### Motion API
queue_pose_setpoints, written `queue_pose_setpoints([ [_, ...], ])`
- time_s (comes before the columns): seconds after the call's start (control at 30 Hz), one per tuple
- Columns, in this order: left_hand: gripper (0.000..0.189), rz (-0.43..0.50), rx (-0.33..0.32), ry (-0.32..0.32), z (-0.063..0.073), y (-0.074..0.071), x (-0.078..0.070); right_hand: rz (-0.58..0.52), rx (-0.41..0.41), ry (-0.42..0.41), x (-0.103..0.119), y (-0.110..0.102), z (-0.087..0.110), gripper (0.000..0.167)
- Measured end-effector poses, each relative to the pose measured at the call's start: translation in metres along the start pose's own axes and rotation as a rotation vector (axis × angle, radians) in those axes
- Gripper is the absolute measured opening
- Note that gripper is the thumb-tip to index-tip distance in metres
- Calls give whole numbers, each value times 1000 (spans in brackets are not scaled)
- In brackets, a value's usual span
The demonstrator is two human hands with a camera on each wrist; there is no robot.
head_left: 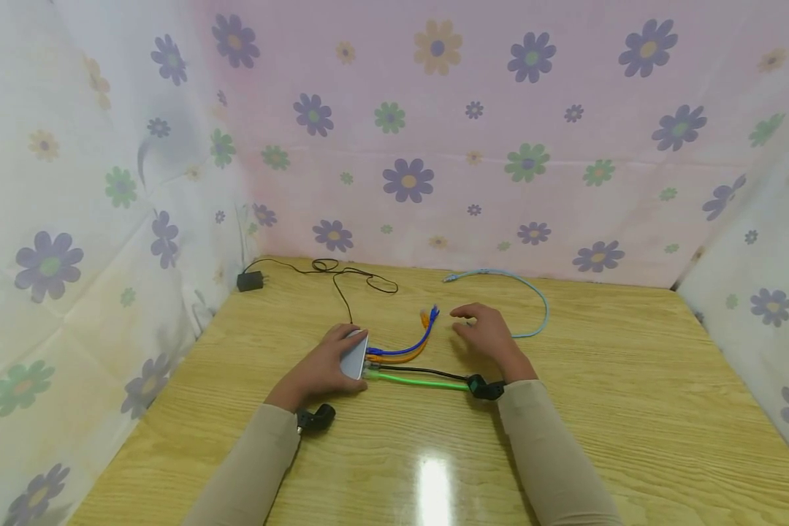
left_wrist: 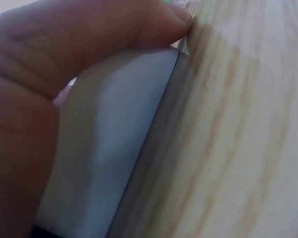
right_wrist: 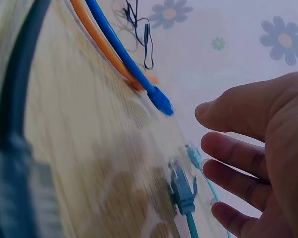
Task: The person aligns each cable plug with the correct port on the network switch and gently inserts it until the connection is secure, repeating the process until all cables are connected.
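Note:
My left hand (head_left: 322, 370) grips a small white network switch (head_left: 354, 359) by its opposite edges on the table; in the left wrist view the thumb bends over a corner of its casing (left_wrist: 121, 119). Blue (head_left: 401, 352), orange (head_left: 404, 359), black (head_left: 417, 370) and green (head_left: 417, 381) network cables run from the switch's right side. My right hand (head_left: 489, 336) hovers with parted fingers, holding nothing. Near it lies a light blue network cable (head_left: 547, 307); the right wrist view shows one of its plugs (right_wrist: 183, 191) below the fingers. The blue cable's free plug (right_wrist: 161, 100) stands apart from the thumb.
A black power adapter (head_left: 250, 281) lies at the back left, its thin looped cord (head_left: 342, 272) leading to the switch. Flowered cloth (head_left: 473, 146) walls in the back and sides of the wooden table (head_left: 631, 380). The black and green cables pass under the right wrist's camera (head_left: 483, 387).

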State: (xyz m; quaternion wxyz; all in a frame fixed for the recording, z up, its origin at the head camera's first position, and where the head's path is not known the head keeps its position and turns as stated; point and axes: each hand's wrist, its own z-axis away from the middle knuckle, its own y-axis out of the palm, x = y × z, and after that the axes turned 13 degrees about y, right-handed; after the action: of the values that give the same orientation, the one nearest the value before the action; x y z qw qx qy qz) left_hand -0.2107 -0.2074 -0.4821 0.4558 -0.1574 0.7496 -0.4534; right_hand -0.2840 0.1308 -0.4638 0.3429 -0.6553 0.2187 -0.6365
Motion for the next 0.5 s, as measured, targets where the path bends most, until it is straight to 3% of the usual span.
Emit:
queue_pose_setpoints([
  [0.5,100,0,15,-18,-2,-2,1,61,70,81,-7,-19,3,42],
])
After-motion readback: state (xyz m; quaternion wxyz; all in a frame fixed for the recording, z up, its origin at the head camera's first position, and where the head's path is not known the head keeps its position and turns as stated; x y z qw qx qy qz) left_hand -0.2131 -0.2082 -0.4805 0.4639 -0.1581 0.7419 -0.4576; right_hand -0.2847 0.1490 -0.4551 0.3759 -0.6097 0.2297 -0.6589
